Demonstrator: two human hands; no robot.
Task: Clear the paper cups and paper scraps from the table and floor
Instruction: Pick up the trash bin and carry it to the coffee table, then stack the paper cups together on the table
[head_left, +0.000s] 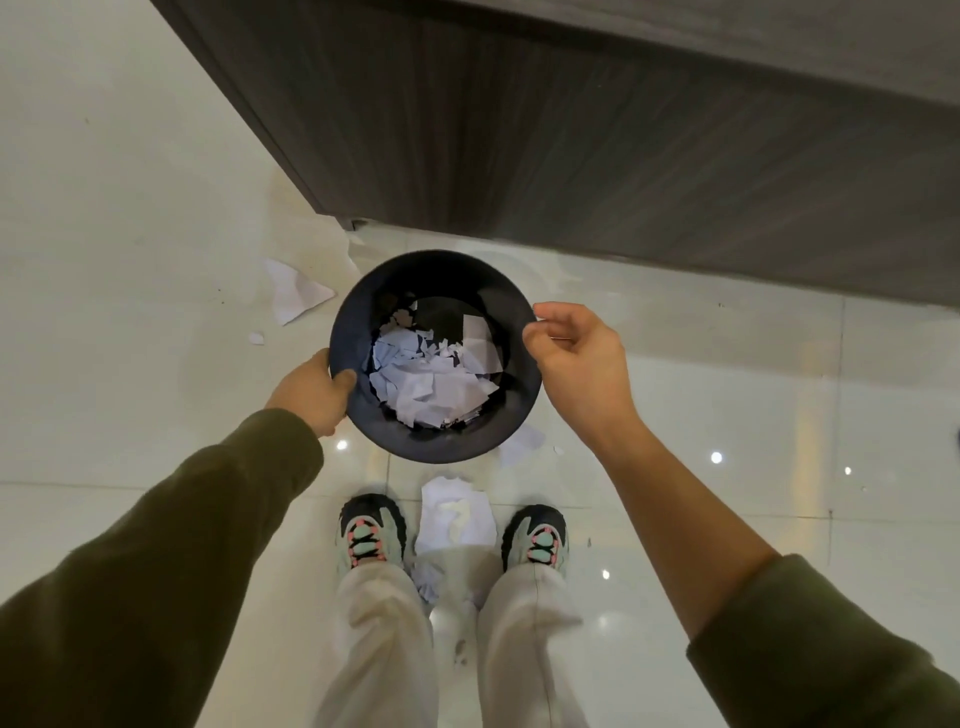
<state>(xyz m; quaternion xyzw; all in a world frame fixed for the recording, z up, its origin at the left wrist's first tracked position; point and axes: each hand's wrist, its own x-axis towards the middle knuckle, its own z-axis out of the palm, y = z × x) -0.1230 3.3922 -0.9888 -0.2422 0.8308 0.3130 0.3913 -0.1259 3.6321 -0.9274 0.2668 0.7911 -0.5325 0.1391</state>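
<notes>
A round black bin (358, 332) is held above the floor, with several white paper scraps (434, 382) in its bottom. My left hand (311, 392) grips the bin's left rim, thumb inside. My right hand (574, 358) is at the right rim, fingers loosely curled and apart, holding nothing. Loose paper lies on the tiled floor: a folded sheet (296, 293) left of the bin, a small bit (256, 338) below it, a piece (522, 444) under the bin's right edge, and a crumpled sheet (454, 514) between my shoes. No paper cups are visible.
A dark wood-grain table side (571, 130) rises just beyond the bin and runs to the right. My two shoes (371, 530) (535, 538) stand on glossy white tiles. More small scraps (428, 579) lie between my legs.
</notes>
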